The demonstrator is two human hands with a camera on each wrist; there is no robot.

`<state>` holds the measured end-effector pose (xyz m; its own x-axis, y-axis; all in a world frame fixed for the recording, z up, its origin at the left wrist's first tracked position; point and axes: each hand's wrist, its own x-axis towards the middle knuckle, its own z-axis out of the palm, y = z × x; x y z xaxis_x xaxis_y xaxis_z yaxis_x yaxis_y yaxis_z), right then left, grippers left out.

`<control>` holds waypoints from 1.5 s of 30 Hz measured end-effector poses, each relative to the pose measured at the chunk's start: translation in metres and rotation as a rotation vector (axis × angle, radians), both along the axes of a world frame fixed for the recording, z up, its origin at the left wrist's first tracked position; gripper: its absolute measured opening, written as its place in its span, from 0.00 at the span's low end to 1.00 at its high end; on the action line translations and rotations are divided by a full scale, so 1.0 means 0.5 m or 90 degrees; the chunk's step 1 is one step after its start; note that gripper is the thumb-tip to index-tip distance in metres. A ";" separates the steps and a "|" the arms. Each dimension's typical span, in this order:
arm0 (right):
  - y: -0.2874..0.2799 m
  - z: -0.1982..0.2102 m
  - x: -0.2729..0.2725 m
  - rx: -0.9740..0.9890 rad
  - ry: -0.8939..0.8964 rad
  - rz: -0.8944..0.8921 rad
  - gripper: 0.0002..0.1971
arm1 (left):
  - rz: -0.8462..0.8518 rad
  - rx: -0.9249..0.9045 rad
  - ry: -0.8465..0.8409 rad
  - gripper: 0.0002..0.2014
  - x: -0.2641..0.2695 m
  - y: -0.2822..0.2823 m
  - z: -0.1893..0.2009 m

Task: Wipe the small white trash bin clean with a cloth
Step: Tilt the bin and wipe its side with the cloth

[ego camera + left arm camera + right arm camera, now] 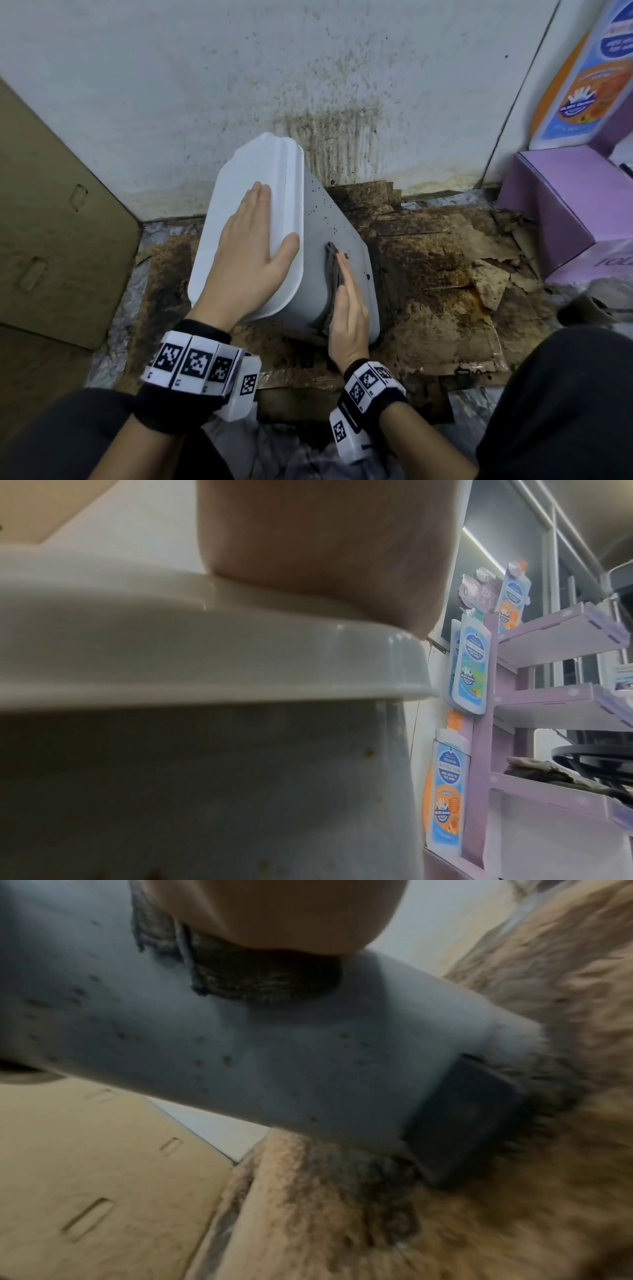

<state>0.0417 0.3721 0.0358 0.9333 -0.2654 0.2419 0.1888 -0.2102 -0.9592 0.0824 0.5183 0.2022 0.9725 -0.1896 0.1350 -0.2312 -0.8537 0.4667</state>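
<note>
The small white trash bin [320, 212] stands tilted on stained cardboard against the wall, its side speckled with dark spots. My left hand [250, 250] lies flat on its white lid [239, 178], fingers straight, thumb over the lid's right edge. My right hand [347, 308] presses a dark grey cloth [331, 270] flat against the bin's right side, fingers straight. In the left wrist view my palm [308, 547] rests on the lid [137, 647]. In the right wrist view the cloth [246, 969] lies under my palm on the spotted bin wall [274, 1056], above a dark pedal [466, 1118].
Stained, torn cardboard [445, 274] covers the floor. The white wall [308, 85] behind the bin is splattered. A brown cardboard sheet [51, 212] leans at the left. A purple display stand [561, 198] with soap bottles [582, 78] stands at the right. My knees frame the bottom.
</note>
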 end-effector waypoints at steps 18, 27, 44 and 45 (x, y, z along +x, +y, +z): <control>-0.085 -0.088 0.010 0.202 0.333 -0.092 0.25 | -0.003 0.010 -0.006 0.42 -0.002 -0.033 0.008; 0.000 0.009 0.016 0.173 0.237 -0.085 0.34 | 0.013 -0.006 0.000 0.42 0.002 -0.007 0.005; 0.003 0.069 0.008 0.039 0.041 0.103 0.25 | 0.006 -0.016 -0.001 0.42 0.001 0.002 0.001; -0.003 0.058 0.010 0.052 0.053 0.102 0.25 | 0.006 -0.017 0.000 0.42 0.002 0.003 0.000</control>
